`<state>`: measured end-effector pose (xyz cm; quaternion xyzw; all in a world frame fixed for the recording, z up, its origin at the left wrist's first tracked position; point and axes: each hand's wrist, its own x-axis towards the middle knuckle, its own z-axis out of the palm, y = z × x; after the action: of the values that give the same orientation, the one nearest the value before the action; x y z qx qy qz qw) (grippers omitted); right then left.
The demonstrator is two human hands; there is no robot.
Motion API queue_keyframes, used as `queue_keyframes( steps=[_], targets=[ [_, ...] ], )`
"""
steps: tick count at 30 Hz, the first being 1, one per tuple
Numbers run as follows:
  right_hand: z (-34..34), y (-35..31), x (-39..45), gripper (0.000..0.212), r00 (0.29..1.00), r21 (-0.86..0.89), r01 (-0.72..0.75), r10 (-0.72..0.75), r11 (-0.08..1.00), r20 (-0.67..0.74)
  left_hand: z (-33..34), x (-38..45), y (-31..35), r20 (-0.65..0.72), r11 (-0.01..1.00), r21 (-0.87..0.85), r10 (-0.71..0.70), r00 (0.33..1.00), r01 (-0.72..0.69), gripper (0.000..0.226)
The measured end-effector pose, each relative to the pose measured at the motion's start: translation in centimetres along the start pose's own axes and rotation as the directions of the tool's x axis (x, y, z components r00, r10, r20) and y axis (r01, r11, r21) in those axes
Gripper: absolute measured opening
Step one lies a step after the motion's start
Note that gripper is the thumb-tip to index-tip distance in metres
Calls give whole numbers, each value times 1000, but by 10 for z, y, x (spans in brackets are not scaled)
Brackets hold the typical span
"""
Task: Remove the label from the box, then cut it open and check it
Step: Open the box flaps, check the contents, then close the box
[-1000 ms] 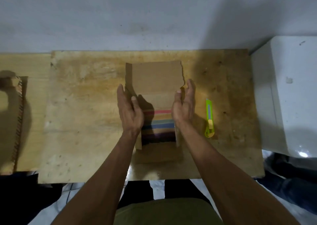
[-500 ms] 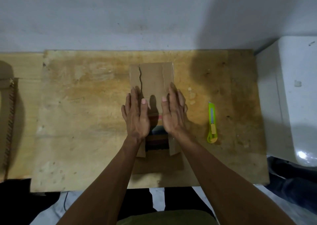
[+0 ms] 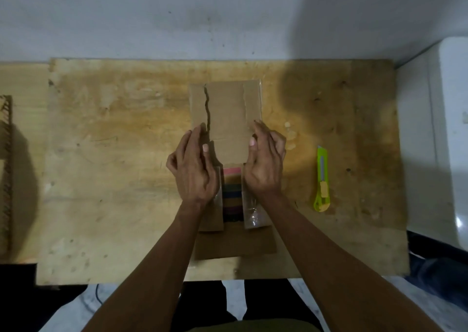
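Cardboard box looks light and bendy (one flap torn); left hand and right hand, fingers loosely spread, rest on its flaps, best gripped by the sides.

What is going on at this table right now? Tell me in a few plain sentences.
A person is working on a cardboard box lying on a wooden board. The left hand and right hand rest on either side of the box, at its flaps. The near part is open, showing striped, coloured contents. A jagged tear runs down the far flap. A green utility knife lies untouched to the right.
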<state>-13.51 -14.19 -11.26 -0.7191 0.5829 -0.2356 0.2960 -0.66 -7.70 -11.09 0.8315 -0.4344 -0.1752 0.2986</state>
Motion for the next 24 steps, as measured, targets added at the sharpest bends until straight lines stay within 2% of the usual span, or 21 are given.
queue_keyframes(
  steps=[4, 7, 13, 18, 24],
  targets=[
    [7, 3, 0, 40, 998, -15, 51, -52, 999, -43, 3, -1, -1, -37, 997, 73, -11, 999, 13, 45],
    [5, 0, 2, 38, 997, 42, 38, -35, 998, -75, 3, 0, 0, -32, 995, 101, 4, 999, 0, 44],
    [1, -13, 7, 33, 985, 177, -90, 114, 980, -127, 3, 1, 8, -61, 994, 54, -94, 994, 97, 43],
    [-2, -27, 9, 34, 962, 186, -257, 269, 948, -42, 2, 5, 22, -83, 979, -39, -202, 976, 199, 41],
    [-1, -40, 13, 35, 901, 217, -428, 434, 877, 23, -5, 3, 27, -9, 949, -140, -285, 959, 281, 39]
  ],
)
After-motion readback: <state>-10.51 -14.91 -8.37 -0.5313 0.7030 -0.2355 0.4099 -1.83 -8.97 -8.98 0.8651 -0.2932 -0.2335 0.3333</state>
